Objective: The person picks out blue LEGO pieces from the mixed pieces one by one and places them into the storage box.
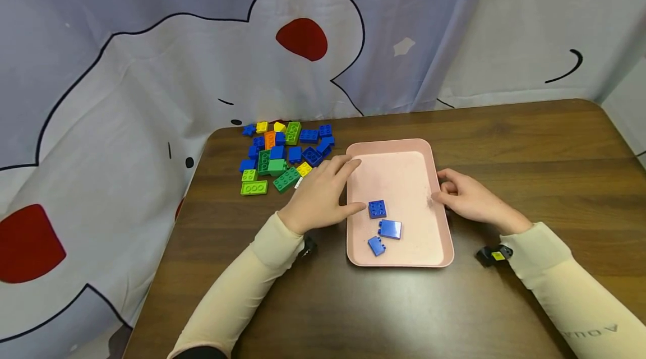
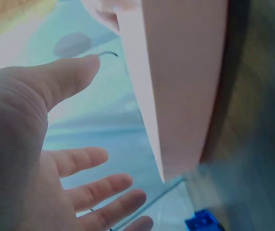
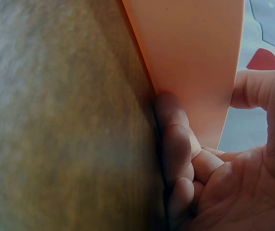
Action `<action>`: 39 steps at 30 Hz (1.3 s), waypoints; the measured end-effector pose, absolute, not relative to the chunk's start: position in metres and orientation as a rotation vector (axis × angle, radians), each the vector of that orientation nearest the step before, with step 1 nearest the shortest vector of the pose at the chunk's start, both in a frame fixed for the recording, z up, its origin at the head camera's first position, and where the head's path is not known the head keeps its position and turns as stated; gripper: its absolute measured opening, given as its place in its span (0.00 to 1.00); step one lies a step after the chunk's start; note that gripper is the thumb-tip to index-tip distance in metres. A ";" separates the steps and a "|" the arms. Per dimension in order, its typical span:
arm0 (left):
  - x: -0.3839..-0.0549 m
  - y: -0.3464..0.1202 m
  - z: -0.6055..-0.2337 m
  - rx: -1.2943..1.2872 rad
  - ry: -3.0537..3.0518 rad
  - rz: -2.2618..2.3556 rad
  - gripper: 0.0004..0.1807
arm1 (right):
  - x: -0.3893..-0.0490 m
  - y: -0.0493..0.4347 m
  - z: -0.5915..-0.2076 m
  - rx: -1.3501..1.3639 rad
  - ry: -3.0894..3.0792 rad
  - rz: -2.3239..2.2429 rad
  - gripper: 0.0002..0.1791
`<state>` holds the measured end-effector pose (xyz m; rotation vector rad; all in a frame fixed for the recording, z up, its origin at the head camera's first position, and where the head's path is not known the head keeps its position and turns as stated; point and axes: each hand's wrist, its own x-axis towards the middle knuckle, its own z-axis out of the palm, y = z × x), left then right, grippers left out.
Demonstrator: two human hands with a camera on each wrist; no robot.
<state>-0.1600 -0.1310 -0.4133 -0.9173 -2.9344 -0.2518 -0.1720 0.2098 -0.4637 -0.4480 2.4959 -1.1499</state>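
A pink tray (image 1: 404,179) lies on the table with three blue building bricks in its lower left part: a square one (image 1: 377,209), a wider one (image 1: 391,229) and a smaller one (image 1: 376,245). My right hand (image 1: 471,199) grips the tray's right wall, thumb over the rim and fingers against the outside, as the right wrist view shows with the wall (image 3: 190,57). At the tray's left edge my left hand (image 1: 323,196) is spread and holds nothing. In the left wrist view its fingers stand apart from the tray wall (image 2: 185,86).
Left of the tray lies a loose group of building bricks, among them a dark green brick (image 1: 286,179), a lime brick (image 1: 254,188), an orange brick (image 1: 270,139) and several blue ones. The wooden table (image 1: 530,151) ends at a patterned curtain (image 1: 404,11) behind.
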 end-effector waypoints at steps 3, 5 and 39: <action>-0.172 -0.136 -0.414 -0.864 -2.945 -0.267 0.50 | -0.172 0.210 -0.463 -0.451 2.502 -1.147 0.28; -0.180 -0.140 -0.416 -0.820 -2.958 -0.281 0.49 | -0.172 0.210 -0.463 -0.450 2.503 -1.149 0.28; -0.247 -0.163 -0.451 -0.578 -2.937 -0.169 0.20 | -0.172 0.211 -0.465 -0.473 2.495 -1.173 0.28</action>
